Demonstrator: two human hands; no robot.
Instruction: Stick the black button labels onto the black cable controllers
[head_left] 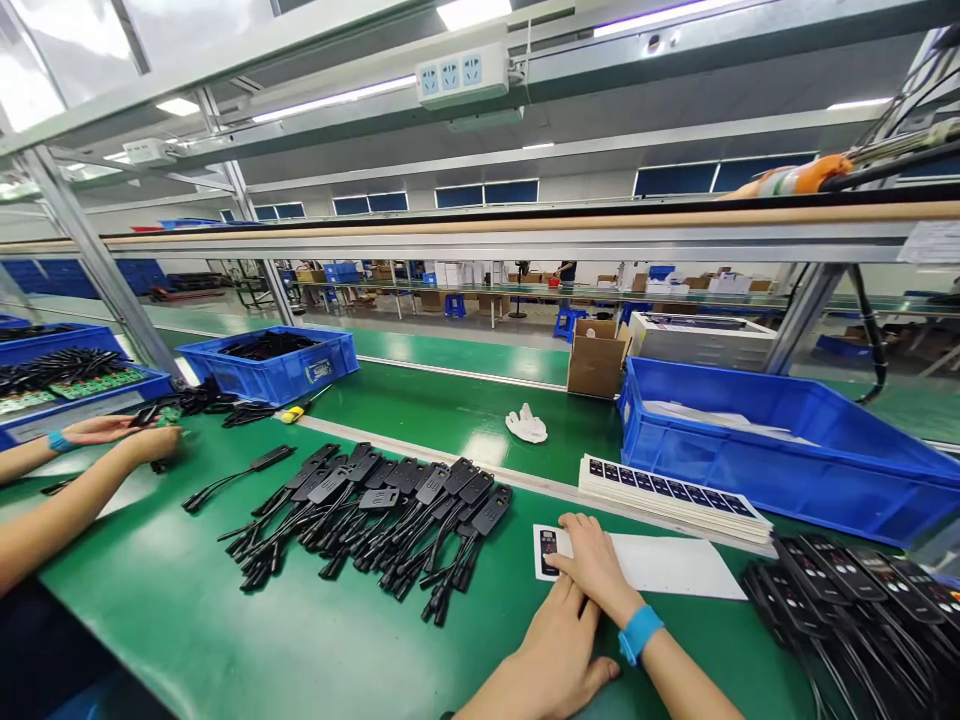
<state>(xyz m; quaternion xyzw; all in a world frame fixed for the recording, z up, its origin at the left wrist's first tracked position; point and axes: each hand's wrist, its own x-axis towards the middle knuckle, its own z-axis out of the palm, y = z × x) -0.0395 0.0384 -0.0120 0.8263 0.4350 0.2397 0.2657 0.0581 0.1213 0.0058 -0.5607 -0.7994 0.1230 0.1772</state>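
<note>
A white label sheet (pixel 675 566) lies on the green bench, with one black printed label (pixel 549 552) visible at its left end. My right hand (pixel 596 565), with a blue wristband (pixel 640 632), grips the sheet near that label; its thumb touches the label and its fingers reach the sheet's far edge. Close below, my left hand (pixel 559 645) points forward with fingers stretched and thumb apart. Its fingertips are partly covered by my right hand. To the left, many black cabled modules (pixel 405 485) lie in an overlapping row.
A stack of label sheets (pixel 675 497) lies before a large blue bin (pixel 750 470). Cabled units with labelled faces (pixel 847 580) pile up at right. A white glove (pixel 526 424) and a screwdriver (pixel 294 412) lie farther back. A co-worker's hands (pixel 150 440) handle parts at left.
</note>
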